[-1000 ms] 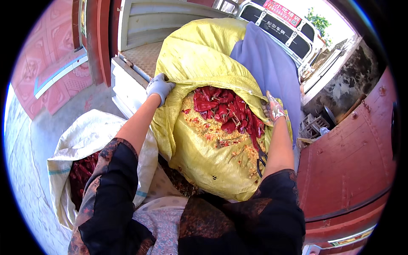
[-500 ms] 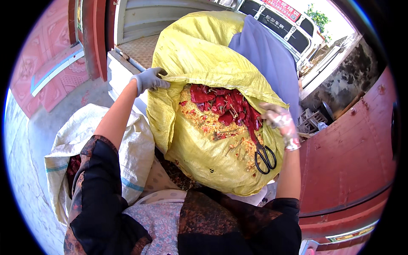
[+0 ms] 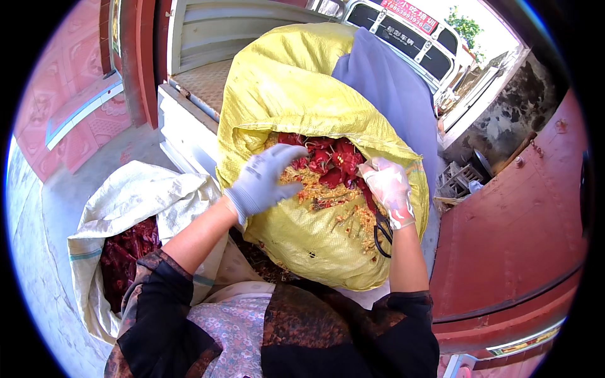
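Note:
A large yellow woven sack (image 3: 277, 82) lies with its mouth facing me. On its front fold sit dried red chilies (image 3: 343, 160) among many yellow seeds (image 3: 315, 195). My left hand (image 3: 265, 179), in a grey glove, is open, fingers spread over the left side of the seeds and chilies. At the right edge of the pile is my right hand (image 3: 392, 189), in a pale glove with pink patches. Its fingers are curled closed beside the chilies, and what they hold is hidden. Black-handled scissors (image 3: 377, 239) lie on the sack, partly covered by my right hand and wrist.
To my left a white woven sack (image 3: 179, 192) stands open with dark red chilies (image 3: 129, 255) inside. Behind the yellow sack are a grey-blue cloth (image 3: 384, 82) and a truck bed (image 3: 205, 82). A red metal door (image 3: 504, 220) stands at the right.
My left hand has let go of the sack's rim and moved right and down over the pile. My right hand has moved left and down, now covering part of the scissors.

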Demonstrator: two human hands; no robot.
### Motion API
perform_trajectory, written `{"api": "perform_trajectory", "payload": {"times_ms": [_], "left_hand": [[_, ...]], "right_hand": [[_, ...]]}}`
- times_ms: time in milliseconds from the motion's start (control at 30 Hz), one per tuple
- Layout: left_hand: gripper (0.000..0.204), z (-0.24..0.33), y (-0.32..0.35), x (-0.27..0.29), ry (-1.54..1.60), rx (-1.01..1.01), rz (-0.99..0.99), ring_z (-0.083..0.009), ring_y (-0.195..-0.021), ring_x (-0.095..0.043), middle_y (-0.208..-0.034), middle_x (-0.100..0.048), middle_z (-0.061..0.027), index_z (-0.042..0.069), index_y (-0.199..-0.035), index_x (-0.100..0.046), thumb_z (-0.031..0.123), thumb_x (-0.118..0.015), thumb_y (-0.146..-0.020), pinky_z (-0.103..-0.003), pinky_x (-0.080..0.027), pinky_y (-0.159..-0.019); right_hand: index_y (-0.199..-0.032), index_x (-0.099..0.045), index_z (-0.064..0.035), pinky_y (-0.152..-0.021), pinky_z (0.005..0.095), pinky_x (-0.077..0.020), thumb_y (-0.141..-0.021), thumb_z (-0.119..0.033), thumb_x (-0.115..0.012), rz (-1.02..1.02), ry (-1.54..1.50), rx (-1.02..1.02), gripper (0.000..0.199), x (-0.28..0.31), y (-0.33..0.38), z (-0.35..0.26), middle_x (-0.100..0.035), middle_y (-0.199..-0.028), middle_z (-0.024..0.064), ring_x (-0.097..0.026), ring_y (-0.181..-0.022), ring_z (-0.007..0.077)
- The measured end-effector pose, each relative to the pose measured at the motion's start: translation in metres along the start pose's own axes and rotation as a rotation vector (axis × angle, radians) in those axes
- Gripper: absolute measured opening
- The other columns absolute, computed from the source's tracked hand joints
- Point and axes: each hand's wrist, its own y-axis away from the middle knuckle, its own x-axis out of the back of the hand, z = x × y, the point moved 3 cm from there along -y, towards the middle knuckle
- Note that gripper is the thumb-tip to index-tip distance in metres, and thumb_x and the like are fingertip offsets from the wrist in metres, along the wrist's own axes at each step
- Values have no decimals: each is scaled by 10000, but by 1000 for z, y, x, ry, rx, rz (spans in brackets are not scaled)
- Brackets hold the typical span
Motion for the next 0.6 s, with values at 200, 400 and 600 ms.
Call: {"api": "perform_trajectory", "payload": {"times_ms": [200, 400, 600], "left_hand": [[525, 32, 6, -59, -136, -207, 53, -300, -1088, -502, -1204, -513, -128, 79, -1254, -461, 222, -627, -777, -384, -384, -904], [562, 33, 4, -60, 33, -121, -15, -314, -1113, -492, -1229, -507, -162, 65, -1307, -400, 209, -601, -802, -390, -372, -933], [496, 31, 1, -64, 111, -213, 12, -331, -1018, -542, -1090, -568, -195, 41, -1294, -405, 234, -540, -858, -372, -404, -876]], "right_hand": [[-763, -603, -22, -611, 310, -439, -817, -176, -626, -176, -334, 107, 165, 6, 36, -21, -591, -675, 127, -521, -589, 230], [-813, -635, -6, -602, 250, -439, -843, -161, -621, -376, -828, -216, 159, -10, 49, -17, -650, -743, 30, -552, -639, 90], [-810, -636, -25, -501, 200, -381, -861, -189, -616, -454, -1177, -292, 173, -11, 51, -17, -637, -720, 16, -509, -582, 52]]}}
